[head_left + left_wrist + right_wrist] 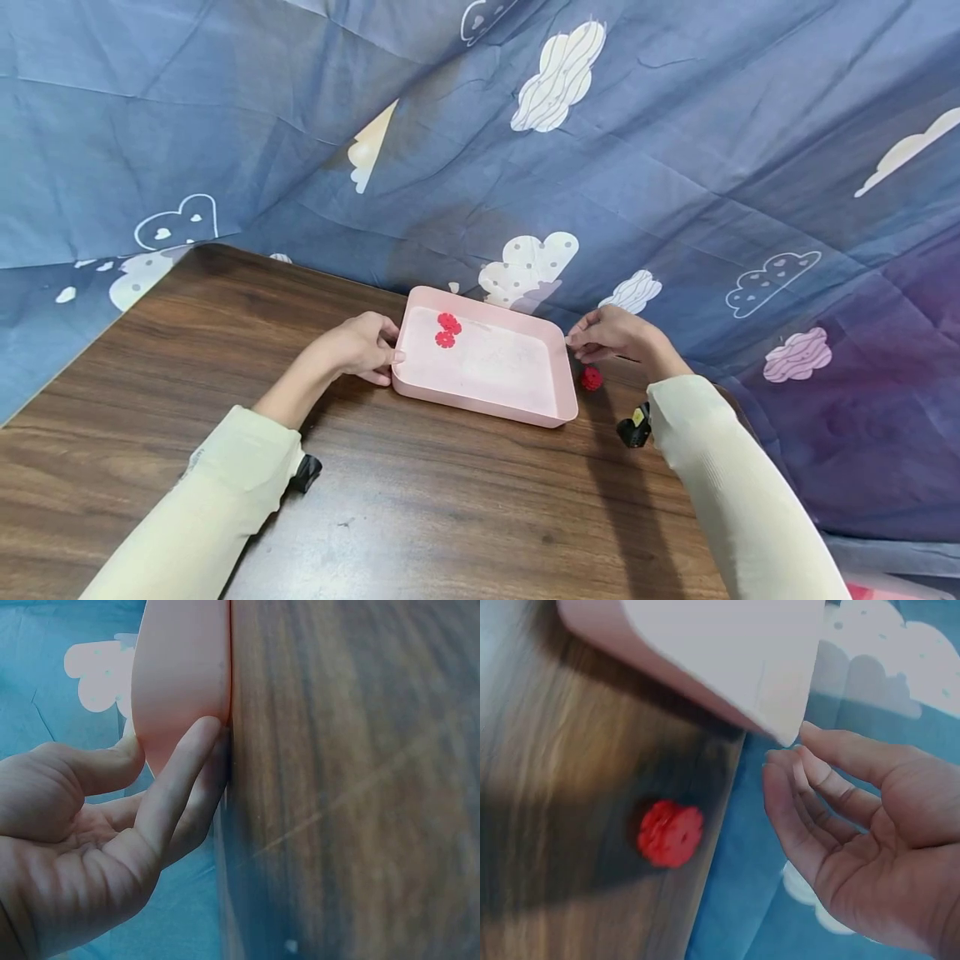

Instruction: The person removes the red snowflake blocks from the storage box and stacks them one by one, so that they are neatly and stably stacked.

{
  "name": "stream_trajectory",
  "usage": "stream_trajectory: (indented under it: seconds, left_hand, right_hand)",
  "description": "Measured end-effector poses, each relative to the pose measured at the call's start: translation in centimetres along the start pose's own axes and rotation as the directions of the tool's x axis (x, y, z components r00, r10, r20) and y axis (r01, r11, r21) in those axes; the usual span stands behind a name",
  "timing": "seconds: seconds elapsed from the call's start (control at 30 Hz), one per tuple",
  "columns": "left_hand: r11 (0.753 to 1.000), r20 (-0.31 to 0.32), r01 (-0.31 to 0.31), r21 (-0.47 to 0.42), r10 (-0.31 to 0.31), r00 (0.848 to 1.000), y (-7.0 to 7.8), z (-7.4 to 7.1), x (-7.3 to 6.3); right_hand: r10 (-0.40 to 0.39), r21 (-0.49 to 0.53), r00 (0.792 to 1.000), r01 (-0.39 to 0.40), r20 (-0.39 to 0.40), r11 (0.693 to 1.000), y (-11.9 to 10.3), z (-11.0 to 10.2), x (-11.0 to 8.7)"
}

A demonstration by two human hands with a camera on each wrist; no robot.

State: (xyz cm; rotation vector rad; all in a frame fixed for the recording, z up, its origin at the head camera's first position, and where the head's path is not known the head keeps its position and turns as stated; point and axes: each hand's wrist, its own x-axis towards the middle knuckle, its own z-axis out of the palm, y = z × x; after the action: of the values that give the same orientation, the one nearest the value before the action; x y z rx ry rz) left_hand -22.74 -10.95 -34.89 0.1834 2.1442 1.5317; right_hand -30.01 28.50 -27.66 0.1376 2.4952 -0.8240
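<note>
In the head view, a shallow pink tray (480,405), holding red flower-shaped pieces (447,322), is seen at the wooden table's (450,508) far side. In the left wrist view, its end wall is pinched by the left hand (97,840). In the right wrist view, a corner is neared by the right hand's (870,825) narrowly spaced fingertips; whether it is gripped cannot be told. Light, stiff, smooth plastic is suggested, best held by opposite end walls.
</note>
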Motion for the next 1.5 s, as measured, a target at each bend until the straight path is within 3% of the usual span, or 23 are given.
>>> stream_trajectory:
  seconds: [0.3, 0.57, 0.87, 1.27, 1.5]
  left_hand:
    - [1.0, 0.0, 0.008, 0.004, -0.008, 1.0, 0.1, 0.0, 0.1]
    - [1.0, -0.001, 0.014, 0.009, -0.014, 1.0, 0.1, 0.1, 0.2]
    - [1.0, -0.002, 0.012, 0.006, -0.012, 1.0, 0.3, 0.0, 0.1]
    - [1.0, -0.003, 0.007, 0.01, -0.007, 1.0, -0.1, 0.0, 0.0]
    - [1.0, -0.015, 0.016, 0.02, -0.016, 1.0, -0.1, 0.1, 0.3]
  right_hand:
    - [-0.042, -0.034, 0.998, 0.043, 0.038, 0.998, -3.1, 2.3, 0.8]
    - [0.002, -0.025, 0.996, 0.0, 0.093, 1.0, -4.4, 5.4, 2.4]
    - [-0.073, -0.031, 0.994, 0.075, 0.082, 0.997, -7.0, 8.0, 3.2]
    - [-0.074, -0.018, 0.997, 0.075, 0.034, 0.997, -11.0, 11.6, 3.7]
    - [-0.05, -0.187, 0.998, 0.044, -0.031, 0.981, -13.3, 13.1, 4.0]
